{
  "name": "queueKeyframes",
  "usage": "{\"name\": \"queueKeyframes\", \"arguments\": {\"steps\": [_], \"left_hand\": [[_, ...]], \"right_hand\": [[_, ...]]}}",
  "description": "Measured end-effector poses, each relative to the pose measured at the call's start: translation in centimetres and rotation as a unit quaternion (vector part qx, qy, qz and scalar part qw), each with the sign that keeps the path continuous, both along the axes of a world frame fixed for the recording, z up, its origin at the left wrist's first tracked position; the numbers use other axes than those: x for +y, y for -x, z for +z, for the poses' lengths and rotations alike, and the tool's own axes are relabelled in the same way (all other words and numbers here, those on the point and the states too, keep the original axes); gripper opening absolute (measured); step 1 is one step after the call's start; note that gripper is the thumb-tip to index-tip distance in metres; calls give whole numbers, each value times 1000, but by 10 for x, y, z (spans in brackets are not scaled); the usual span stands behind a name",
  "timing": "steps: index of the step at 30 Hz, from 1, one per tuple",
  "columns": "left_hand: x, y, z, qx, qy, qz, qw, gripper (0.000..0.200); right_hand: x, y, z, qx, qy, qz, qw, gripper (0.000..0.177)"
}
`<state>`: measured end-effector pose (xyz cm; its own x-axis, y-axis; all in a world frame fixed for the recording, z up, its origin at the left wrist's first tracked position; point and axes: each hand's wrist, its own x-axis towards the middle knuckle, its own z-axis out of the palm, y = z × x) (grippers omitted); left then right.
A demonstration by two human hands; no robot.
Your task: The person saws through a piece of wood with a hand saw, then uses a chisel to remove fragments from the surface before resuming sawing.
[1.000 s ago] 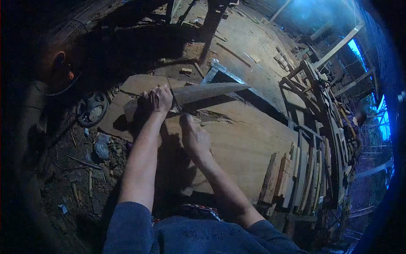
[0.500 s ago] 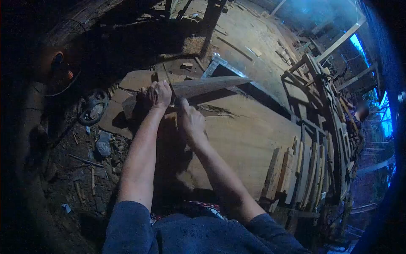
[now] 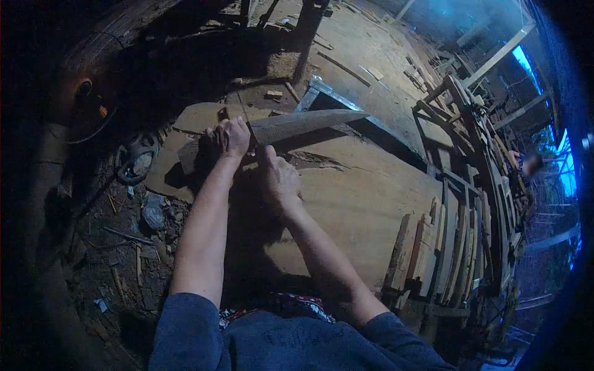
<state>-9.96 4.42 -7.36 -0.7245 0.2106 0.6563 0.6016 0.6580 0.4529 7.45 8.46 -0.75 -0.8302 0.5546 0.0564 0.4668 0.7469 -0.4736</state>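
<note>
My left hand [image 3: 230, 137] is closed over the left part of a long, tapered piece of wood [image 3: 303, 125] and presses on it. That piece lies across a broad wooden board [image 3: 352, 210], its pointed end to the right. In my right hand [image 3: 279, 178], closed in a fist, is what looks like a handsaw [image 3: 245, 112]. Its thin dark blade, seen nearly edge-on, crosses the wood just right of my left hand and points away from me. The handle is hidden inside my fist.
Stacked wooden slats [image 3: 433, 253] stand at the right, beside a wooden frame [image 3: 455, 99]. A metal-edged frame [image 3: 337, 96] lies beyond the board. Debris and a dark wheel-like ring [image 3: 137, 162] are on the ground at left. Another person [image 3: 518, 162] is at far right.
Both hands keep nearly the same place and grip. The handsaw's blade has shifted slightly, and the piece of wood has barely moved.
</note>
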Motion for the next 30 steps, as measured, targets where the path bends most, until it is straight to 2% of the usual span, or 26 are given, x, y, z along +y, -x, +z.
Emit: {"name": "queueKeyframes", "arguments": {"steps": [2,3,4,5,6,7,8,9,10,11,12,15,19,20,22,23,24,26,27,28,30], "left_hand": [[7,-1,-9,80,-28,50,995,35],[18,24,-47,-67,-16,39,997,30],[19,28,-49,-65,-21,40,997,30],[18,32,-49,-113,12,41,993,30],[15,30,-39,-162,45,39,985,30],[12,25,-32,-161,44,38,985,30],[5,9,-4,-171,45,28,984,30],[3,-1,10,-183,46,20,982,29],[9,4,-1,-184,42,21,982,29],[14,12,-21,-98,3,34,995,29],[10,3,-10,-11,-31,45,998,30],[0,-11,10,-43,18,38,998,30],[1,-21,28,-81,50,78,992,30],[0,-12,24,-82,46,84,992,30],[10,17,-10,-229,64,50,970,29],[24,39,-68,-97,77,85,989,30],[26,30,-60,-103,74,84,988,30],[18,20,-46,-114,-10,28,993,34],[22,25,-57,-61,-65,43,995,33],[19,28,-68,-57,-56,40,996,33],[6,11,-25,25,-51,-19,998,32]], "right_hand": [[-3,-7,3,31,-41,27,998,18],[-3,-11,7,32,-44,26,998,18],[-3,-14,11,20,-26,36,999,18],[-5,-17,15,9,-7,47,999,18],[-8,-26,15,12,-9,49,999,18],[-13,-41,13,27,-19,46,998,19],[-13,-49,13,40,-31,43,998,19],[-11,-49,19,-34,0,25,999,20],[-6,-42,16,-35,-3,27,999,20],[-3,-32,8,-2,-8,27,1000,20],[-4,-25,7,30,-9,24,999,20],[1,11,21,-30,-1,37,999,18],[-1,-1,6,37,-45,57,997,18],[-8,-12,27,29,-32,57,997,18],[-14,-29,30,17,-20,59,998,19],[-10,-38,17,-9,-25,60,998,19],[-6,-43,13,-35,-32,62,997,20],[-4,-29,11,-13,-4,26,1000,19],[-2,-16,14,-23,-11,32,999,18],[-1,-4,17,-27,-18,38,999,17],[1,7,15,-21,-32,35,999,16]]}}
